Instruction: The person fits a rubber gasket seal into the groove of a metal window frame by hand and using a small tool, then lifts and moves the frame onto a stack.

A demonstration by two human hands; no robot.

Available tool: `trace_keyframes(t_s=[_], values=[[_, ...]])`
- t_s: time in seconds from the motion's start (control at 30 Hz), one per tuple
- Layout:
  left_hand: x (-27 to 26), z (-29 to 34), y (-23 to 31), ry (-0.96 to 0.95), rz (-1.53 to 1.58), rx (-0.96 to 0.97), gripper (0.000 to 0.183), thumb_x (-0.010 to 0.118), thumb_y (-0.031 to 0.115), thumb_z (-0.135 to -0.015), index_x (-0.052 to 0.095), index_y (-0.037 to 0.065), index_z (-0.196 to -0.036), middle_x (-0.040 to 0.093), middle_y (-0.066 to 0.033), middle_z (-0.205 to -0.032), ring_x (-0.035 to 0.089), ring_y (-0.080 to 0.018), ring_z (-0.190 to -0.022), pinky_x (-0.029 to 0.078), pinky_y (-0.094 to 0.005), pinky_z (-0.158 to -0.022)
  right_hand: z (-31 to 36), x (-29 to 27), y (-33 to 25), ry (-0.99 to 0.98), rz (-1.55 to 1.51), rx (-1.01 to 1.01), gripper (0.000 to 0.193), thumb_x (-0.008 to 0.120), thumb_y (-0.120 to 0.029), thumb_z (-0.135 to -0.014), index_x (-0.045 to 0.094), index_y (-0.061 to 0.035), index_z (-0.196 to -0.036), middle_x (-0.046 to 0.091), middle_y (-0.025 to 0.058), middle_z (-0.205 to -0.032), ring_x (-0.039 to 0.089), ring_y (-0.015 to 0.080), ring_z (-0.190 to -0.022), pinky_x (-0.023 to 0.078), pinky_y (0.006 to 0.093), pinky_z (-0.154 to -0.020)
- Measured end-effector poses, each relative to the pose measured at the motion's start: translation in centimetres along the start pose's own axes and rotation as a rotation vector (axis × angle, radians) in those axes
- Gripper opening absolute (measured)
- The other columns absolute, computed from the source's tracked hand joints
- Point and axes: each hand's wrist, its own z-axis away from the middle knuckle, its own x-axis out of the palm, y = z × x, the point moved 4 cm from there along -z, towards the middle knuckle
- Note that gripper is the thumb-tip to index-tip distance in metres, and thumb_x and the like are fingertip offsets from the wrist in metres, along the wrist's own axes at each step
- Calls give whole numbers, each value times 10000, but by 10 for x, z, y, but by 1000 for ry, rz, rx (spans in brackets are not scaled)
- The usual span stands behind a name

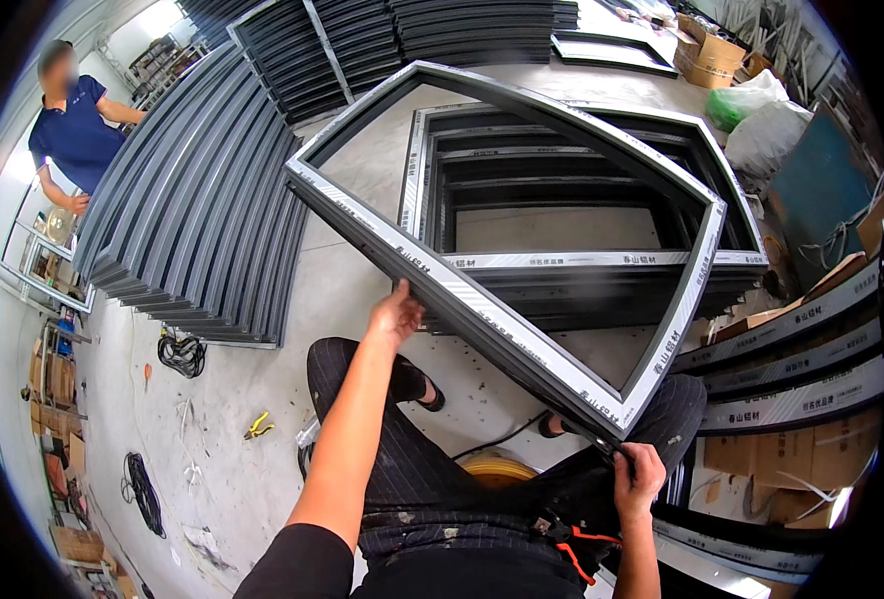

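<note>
A black rectangular window frame (507,324), its face covered with pale printed film, is held tilted in front of me. Its near corner points down toward my right knee. My left hand (397,314) is closed on the long near-left side, fingers curled at the lower edge. At the near corner my right hand (639,474) is closed, with a thin dark strip running from its fingers along the frame's edge; what exactly the strip is, I cannot make out. Beneath the raised frame stands a stack of similar frames (582,262). Pliers with orange handles (574,559) lie on my lap.
Tall stacked dark frames (192,210) stand at the left, with a person in blue (77,130) behind. Yellow-handled pliers (259,426) and coiled black cords (142,489) lie on the floor. Film-covered profiles (802,394) and cardboard (802,449) crowd the right side.
</note>
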Motion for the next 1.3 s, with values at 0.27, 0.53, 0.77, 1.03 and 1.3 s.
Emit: trace_keyframes(t_s=[0.27, 0.53, 0.77, 1.03, 1.3], values=[[-15, -21, 6, 75, -90, 10, 425, 621, 499, -886, 559, 87, -805, 611, -46, -699, 583, -157, -610, 460, -284, -509, -4, 4, 3, 7, -42, -3, 161, 681, 30, -704, 614, -10, -844, 619, 143, -765, 614, 312, -673, 486, 365, -613], [76, 132, -152, -452, -175, -246, 305, 668, 333, -896, 612, 49, -992, 670, -71, -951, 651, -181, -855, 524, -300, -765, -8, 2, -6, 20, -36, -86, 170, 677, 27, -644, 608, -25, -790, 612, 123, -752, 599, 272, -615, 479, 334, -548], [97, 157, -152, -384, -187, -257, 285, 651, 321, -911, 610, 50, -988, 661, -68, -936, 646, -163, -888, 530, -292, -755, -10, 0, -7, 38, -22, -80, 159, 693, 12, -647, 621, -27, -784, 615, 115, -757, 600, 261, -610, 480, 331, -548], [107, 165, -162, -350, -274, -230, 315, 641, 337, -915, 601, 33, -987, 666, -91, -918, 641, -158, -844, 538, -298, -742, -4, -1, -3, 19, 0, -76, 162, 716, -20, -650, 634, -40, -789, 623, 106, -776, 618, 286, -671, 494, 361, -578], [125, 191, -179, -418, -333, -302, 303, 647, 313, -913, 601, 20, -977, 678, -98, -936, 648, -165, -862, 533, -298, -787, -6, -1, -7, 13, 20, -122, 154, 718, -38, -657, 637, -46, -787, 626, 104, -784, 622, 289, -686, 502, 365, -594]])
